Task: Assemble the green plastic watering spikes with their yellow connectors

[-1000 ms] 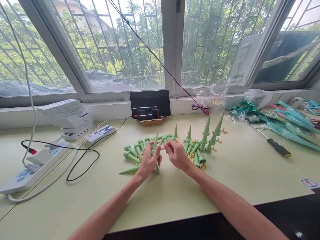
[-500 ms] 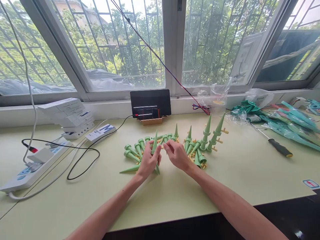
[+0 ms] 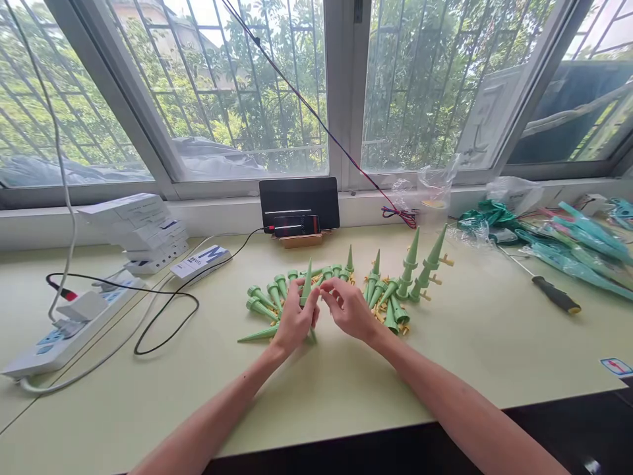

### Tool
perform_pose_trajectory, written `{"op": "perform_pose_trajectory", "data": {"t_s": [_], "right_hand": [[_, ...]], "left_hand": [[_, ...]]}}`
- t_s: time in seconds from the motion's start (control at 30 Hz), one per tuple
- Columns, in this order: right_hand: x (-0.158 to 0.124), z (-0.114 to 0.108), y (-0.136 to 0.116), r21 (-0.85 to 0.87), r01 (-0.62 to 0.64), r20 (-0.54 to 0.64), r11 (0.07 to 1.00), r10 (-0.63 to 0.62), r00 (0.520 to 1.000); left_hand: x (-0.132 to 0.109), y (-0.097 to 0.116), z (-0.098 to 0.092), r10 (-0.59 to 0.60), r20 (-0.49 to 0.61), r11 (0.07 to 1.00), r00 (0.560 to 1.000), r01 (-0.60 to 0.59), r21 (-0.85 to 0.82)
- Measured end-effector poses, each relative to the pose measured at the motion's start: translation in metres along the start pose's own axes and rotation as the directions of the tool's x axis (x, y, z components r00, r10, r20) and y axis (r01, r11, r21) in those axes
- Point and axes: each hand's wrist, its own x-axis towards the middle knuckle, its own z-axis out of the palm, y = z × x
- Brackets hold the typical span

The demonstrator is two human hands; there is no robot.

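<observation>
My left hand [image 3: 294, 320] is closed around a green plastic cone spike [image 3: 307, 282] that points up out of its fist. My right hand [image 3: 349, 307] is beside it, fingers pinched near the spike on something too small to make out. Both hands hover over a pile of several green cone spikes [image 3: 270, 300] lying on the pale green table [image 3: 475, 336]. More spikes [image 3: 390, 297] with small yellow pegs lie to the right, and two tall stacked spikes [image 3: 420, 264] stand upright there.
A black tablet with a phone on a wooden stand [image 3: 299, 211] sits at the windowsill. At the left lie a white power strip [image 3: 64, 326], black cables [image 3: 163, 310] and stacked white boxes [image 3: 136, 227]. A screwdriver [image 3: 551, 293] and teal bagged items [image 3: 568, 244] lie right.
Both hands stay over the pile; the right hand's fingers have shifted slightly closer to the spike in the left hand. The view has tilted a little.
</observation>
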Motion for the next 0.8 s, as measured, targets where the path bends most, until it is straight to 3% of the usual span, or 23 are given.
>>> {"op": "perform_pose_trajectory", "data": {"t_s": [0.8], "right_hand": [[-0.0020,0.0017,0.0033,-0.014,0.033,0.040,0.999,-0.033,0.999]], "left_hand": [[-0.0009,0.0027,-0.0002,-0.008,-0.061,0.999,0.998,0.006,-0.033]]}}
